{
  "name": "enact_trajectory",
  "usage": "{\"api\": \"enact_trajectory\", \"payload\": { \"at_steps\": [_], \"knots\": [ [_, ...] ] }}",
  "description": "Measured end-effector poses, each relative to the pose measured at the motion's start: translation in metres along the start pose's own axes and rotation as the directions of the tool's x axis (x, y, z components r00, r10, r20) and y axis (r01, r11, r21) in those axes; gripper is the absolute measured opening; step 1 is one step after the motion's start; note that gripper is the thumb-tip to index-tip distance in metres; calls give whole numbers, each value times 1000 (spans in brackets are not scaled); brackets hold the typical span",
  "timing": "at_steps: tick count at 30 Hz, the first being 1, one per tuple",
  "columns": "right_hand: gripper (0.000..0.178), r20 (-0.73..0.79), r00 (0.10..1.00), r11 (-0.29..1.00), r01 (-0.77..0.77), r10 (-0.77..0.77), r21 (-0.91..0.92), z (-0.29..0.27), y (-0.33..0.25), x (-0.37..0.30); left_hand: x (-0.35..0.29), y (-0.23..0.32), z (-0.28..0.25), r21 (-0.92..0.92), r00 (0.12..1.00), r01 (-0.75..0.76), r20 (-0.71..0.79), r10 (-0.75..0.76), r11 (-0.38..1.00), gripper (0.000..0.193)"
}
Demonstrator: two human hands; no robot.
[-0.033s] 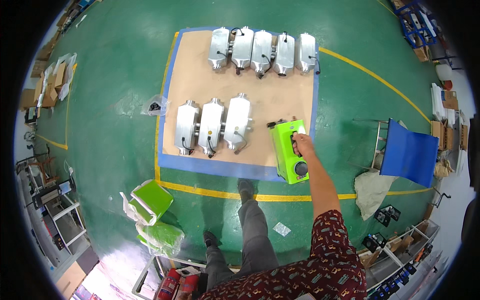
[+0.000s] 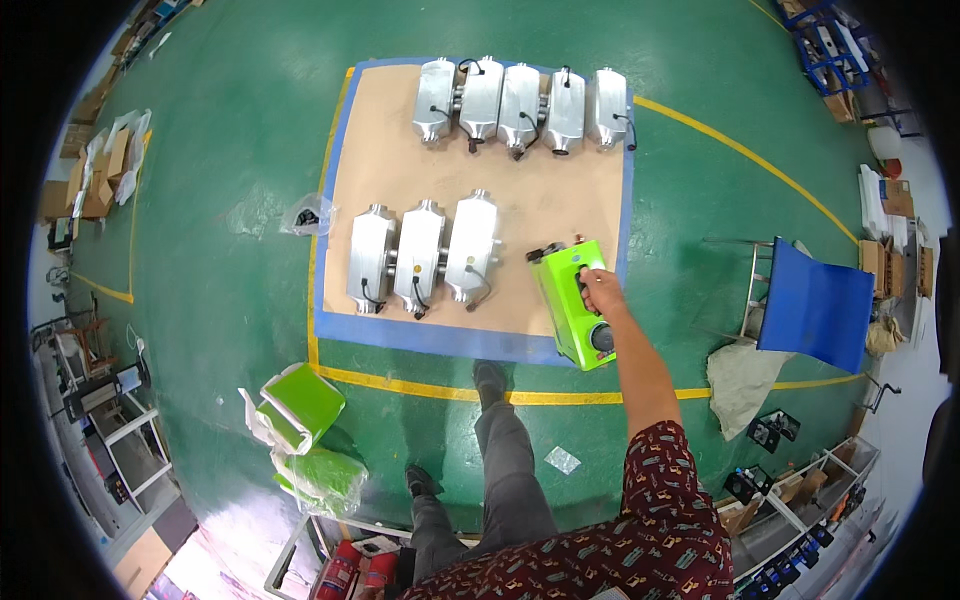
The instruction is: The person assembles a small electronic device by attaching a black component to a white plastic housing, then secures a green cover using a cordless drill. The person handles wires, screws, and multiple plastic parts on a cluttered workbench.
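My right hand [image 2: 602,292] is closed round the black handle of a bright green box-shaped unit [image 2: 568,307]. A round black fitting [image 2: 602,337] sits at the unit's near end, and a small dark fitting sticks out at its far left corner. The unit is over the right near corner of a brown mat [image 2: 420,172] edged in blue; whether it rests there or hangs just above I cannot tell. To its left stand three silver metal units [image 2: 472,245] with short black cables. Several more silver units [image 2: 519,105] line the mat's far edge. My left hand is out of sight.
Yellow lines mark the green floor. A blue folding chair [image 2: 817,310] stands at the right, beside a pale sack [image 2: 742,375]. Green wrapped pieces [image 2: 302,405] lie at the near left. A clear bag [image 2: 305,215] touches the mat's left edge. Benches [image 2: 800,490] flank me.
The green unit has swung slightly, its far end shifting left, with my right hand still on its handle. The whole view has shifted a little.
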State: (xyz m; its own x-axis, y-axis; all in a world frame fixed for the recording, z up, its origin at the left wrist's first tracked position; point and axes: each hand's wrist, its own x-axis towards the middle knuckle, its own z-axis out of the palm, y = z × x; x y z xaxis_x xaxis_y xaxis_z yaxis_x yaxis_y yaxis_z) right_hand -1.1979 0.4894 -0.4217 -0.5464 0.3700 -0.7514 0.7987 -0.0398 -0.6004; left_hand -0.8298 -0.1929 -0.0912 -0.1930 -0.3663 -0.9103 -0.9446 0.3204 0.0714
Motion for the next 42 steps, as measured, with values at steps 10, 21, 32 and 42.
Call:
{"api": "enact_trajectory", "payload": {
  "at_steps": [10,21,32,42],
  "knots": [
    [42,303,921,708,383,-245,-594,-6,-65,19,69,71,9,30,998,-59,22,58,998,13],
    [41,404,801,535,597,-442,-598,-16,-136,121,76,84,7,39,1000,-14,5,13,999,15],
    [43,236,893,303,363,-383,-881,-6,-186,134,37,52,17,-18,996,89,-29,-90,996,17],
    [12,270,449,223,777,-852,-588,27,-34,-5,-50,-79,55,-131,954,-293,-102,281,947,26]
  ]
}}
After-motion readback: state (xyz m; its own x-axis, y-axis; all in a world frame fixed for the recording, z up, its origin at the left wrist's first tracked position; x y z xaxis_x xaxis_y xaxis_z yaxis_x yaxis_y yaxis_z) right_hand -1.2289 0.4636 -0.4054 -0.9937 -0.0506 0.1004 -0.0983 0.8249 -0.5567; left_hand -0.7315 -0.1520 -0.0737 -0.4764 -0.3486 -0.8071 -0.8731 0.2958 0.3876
